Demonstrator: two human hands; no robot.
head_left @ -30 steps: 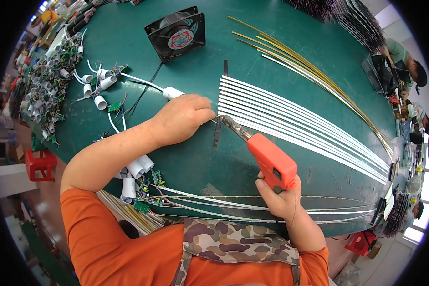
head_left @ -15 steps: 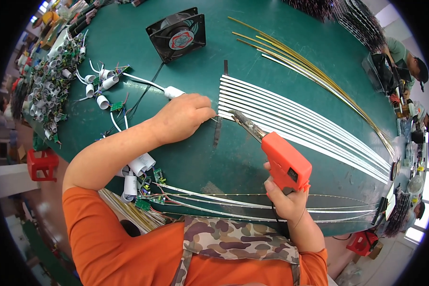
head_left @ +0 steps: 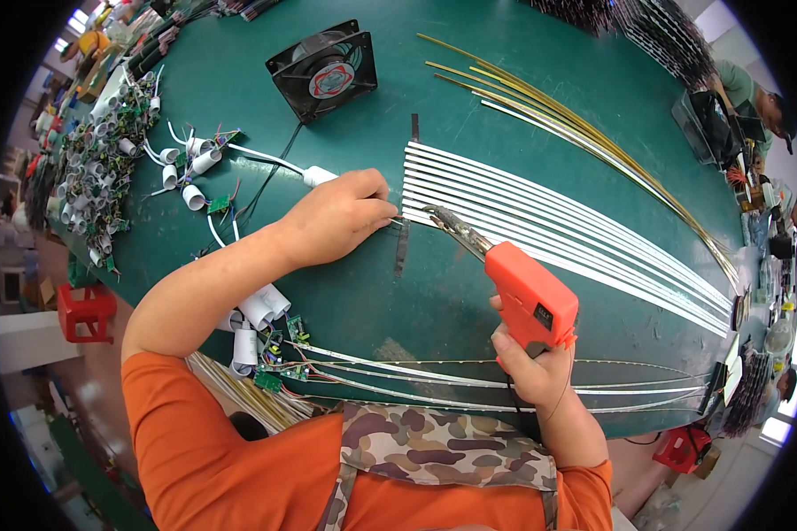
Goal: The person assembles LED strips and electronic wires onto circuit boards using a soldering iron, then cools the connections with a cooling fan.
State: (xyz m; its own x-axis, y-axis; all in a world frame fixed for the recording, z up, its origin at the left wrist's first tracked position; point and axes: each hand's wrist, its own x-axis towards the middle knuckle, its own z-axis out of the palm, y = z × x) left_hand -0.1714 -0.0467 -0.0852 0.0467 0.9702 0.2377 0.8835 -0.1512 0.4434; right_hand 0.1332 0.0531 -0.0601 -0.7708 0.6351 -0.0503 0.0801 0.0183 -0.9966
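A red soldering gun (head_left: pixel 533 296) is gripped in my right hand (head_left: pixel 537 367), its dark metal tip angled up and left. The tip meets the left ends of a row of white LED strips (head_left: pixel 540 217), near the lowest ones. Close by, my left hand (head_left: pixel 350 212) is pinched on thin wires (head_left: pixel 396 219) at those ends. A white tubular housing (head_left: pixel 319 176) with a white cable lies beside its knuckles, partly hidden behind the hand. Dark tape (head_left: pixel 403 248) crosses under the strip ends.
A black fan (head_left: pixel 325 75) stands at the back. Left lie piled circuit boards with white caps (head_left: pixel 97 168). Brass-coloured strips (head_left: pixel 540 106) lie at far right. Wired LED strips (head_left: pixel 416 376) run along the near edge, beside white caps (head_left: pixel 246 345). Another person (head_left: pixel 753 93) is at the far right.
The view has shifted slightly. Both hands keep nearly the same place, with the soldering gun's tip still at the strip ends.
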